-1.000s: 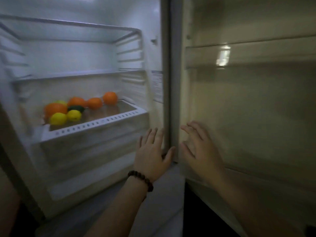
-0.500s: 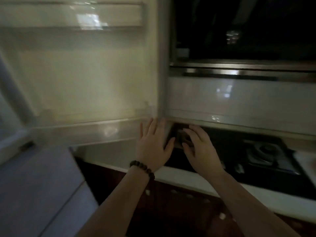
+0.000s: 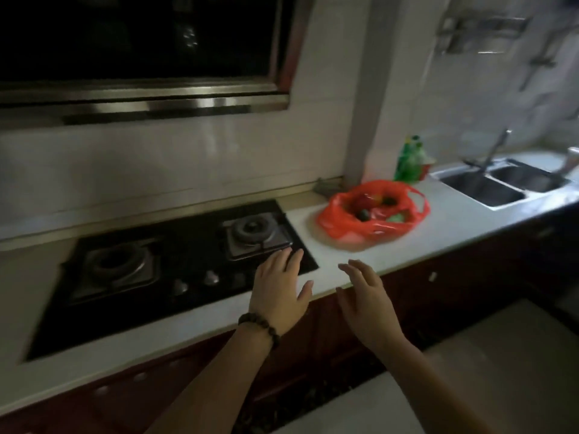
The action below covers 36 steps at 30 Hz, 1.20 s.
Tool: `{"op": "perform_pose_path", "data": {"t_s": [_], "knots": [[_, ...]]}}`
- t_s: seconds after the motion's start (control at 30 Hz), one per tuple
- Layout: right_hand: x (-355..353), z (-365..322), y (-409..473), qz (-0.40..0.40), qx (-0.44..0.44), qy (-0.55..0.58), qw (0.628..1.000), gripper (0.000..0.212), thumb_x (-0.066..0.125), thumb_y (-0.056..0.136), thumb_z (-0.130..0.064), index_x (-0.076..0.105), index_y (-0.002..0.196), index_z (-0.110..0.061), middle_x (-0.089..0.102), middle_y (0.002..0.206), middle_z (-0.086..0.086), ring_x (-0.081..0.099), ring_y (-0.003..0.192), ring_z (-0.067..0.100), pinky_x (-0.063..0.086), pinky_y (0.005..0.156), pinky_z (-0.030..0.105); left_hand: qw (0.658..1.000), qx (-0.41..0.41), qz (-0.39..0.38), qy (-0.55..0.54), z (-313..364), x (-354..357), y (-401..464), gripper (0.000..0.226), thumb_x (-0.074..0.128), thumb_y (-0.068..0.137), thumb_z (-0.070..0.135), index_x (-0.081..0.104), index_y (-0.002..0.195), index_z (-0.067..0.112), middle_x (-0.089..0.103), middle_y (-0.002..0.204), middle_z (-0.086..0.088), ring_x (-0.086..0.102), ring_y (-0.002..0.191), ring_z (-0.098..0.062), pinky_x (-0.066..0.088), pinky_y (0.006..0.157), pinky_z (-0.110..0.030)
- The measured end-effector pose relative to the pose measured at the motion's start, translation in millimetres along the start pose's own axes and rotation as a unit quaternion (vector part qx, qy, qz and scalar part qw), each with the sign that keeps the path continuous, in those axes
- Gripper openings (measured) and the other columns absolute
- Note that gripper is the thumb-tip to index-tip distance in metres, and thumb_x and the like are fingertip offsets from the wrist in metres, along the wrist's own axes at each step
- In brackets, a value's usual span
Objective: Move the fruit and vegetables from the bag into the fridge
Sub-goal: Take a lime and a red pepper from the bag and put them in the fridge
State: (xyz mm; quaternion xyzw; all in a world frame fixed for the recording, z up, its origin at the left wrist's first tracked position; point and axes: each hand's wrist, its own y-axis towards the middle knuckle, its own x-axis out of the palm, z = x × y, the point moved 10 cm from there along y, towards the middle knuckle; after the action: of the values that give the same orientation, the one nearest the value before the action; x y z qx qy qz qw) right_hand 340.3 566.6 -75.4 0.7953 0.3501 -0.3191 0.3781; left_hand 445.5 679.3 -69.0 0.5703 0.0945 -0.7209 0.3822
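A red plastic bag [image 3: 344, 223] lies open on the white countertop [image 3: 451, 220], right of the stove. Inside it I see red and dark green produce [image 3: 363, 202], blurred. My left hand [image 3: 280, 291], with a bead bracelet at the wrist, hovers open over the stove's front right corner. My right hand [image 3: 366, 297] is open too, fingers spread, above the counter's front edge. Both hands are empty and well short of the bag. The fridge is out of view.
A black two-burner gas stove [image 3: 175, 264] fills the counter's left part, under a range hood [image 3: 141, 101]. A green bottle [image 3: 410, 159] stands behind the bag. A double steel sink [image 3: 501, 183] with a tap sits at the right. Dark red cabinets run below.
My view has swung right, from the open fridge with oranges and lemons past its door to the stove and counter. Both hands stayed open and empty in front of me.
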Motion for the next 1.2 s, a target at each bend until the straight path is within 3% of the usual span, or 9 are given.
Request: {"op": "perform_pose_path", "data": {"t_s": [0.17,0.33,0.47,0.63,0.9,1.1,1.2], "knots": [[-16.1,89.1,21.8,0.017,0.057,-0.022,0.998,0.042,0.058,0.090,-0.019,0.050,0.131,-0.022,0.043,0.140,-0.002,0.037,0.132,0.017,0.040,0.104,0.034,0.998,0.060,-0.024,-0.020,50.5,66.2,65.7,0.056,0.045,0.092,0.042,0.033,0.142,0.018,0.035,0.147,-0.002,0.024,0.138,-0.017,0.020,0.113,-0.033],[-6.0,158.8,73.1,-0.016,0.075,-0.048,0.996,0.039,0.053,0.092,-0.023,0.049,0.131,-0.024,0.040,0.142,-0.002,0.034,0.134,0.016,0.037,0.107,0.032,0.996,0.080,-0.019,-0.037,72.5,122.8,151.3,0.052,0.049,0.090,0.039,0.044,0.135,0.015,0.045,0.138,-0.005,0.035,0.130,-0.020,0.029,0.108,-0.036],[1.6,204.3,152.9,-0.054,0.077,-0.035,0.995,0.042,0.053,0.092,-0.027,0.046,0.134,-0.025,0.037,0.144,-0.004,0.036,0.131,0.014,0.038,0.106,0.030,0.996,0.063,-0.012,-0.059,74.0,156.6,230.4,0.047,0.052,0.089,0.036,0.048,0.131,0.015,0.050,0.131,-0.004,0.041,0.125,-0.019,0.034,0.104,-0.035],[-0.5,261.4,247.9,-0.043,0.113,-0.011,0.993,0.041,0.057,0.091,-0.022,0.049,0.131,-0.022,0.045,0.137,0.000,0.047,0.122,0.020,0.042,0.096,0.029,0.997,0.036,-0.015,-0.067,64.5,186.9,315.3,0.043,0.052,0.090,0.034,0.050,0.129,0.015,0.053,0.127,-0.002,0.046,0.118,-0.018,0.037,0.100,-0.032],[17.0,367.7,310.5,-0.070,0.170,-0.003,0.983,0.038,0.056,0.091,-0.019,0.051,0.128,-0.021,0.046,0.134,0.001,0.048,0.119,0.022,0.047,0.094,0.033,0.995,0.002,-0.056,-0.087,69.3,256.1,392.4,0.042,0.051,0.092,0.029,0.050,0.130,0.012,0.053,0.128,-0.004,0.047,0.117,-0.019,0.039,0.098,-0.030],[37.8,456.8,373.1,-0.114,0.098,-0.012,0.989,0.037,0.061,0.081,-0.008,0.060,0.117,-0.009,0.056,0.119,0.008,0.054,0.109,0.029,0.044,0.086,0.030,0.995,-0.064,-0.041,-0.068,69.6,314.0,428.7,0.037,0.062,0.084,0.024,0.059,0.118,0.010,0.060,0.113,-0.006,0.055,0.105,-0.025,0.046,0.091,-0.037],[57.3,484.5,406.8,-0.160,0.040,-0.033,0.986,0.039,0.059,0.081,-0.005,0.058,0.120,-0.007,0.056,0.119,0.013,0.056,0.107,0.033,0.051,0.085,0.036,0.993,-0.093,-0.018,-0.066,77.6,340.2,443.1,0.031,0.067,0.080,0.019,0.064,0.109,0.009,0.064,0.105,-0.005,0.059,0.097,-0.024,0.050,0.085,-0.036]]}}
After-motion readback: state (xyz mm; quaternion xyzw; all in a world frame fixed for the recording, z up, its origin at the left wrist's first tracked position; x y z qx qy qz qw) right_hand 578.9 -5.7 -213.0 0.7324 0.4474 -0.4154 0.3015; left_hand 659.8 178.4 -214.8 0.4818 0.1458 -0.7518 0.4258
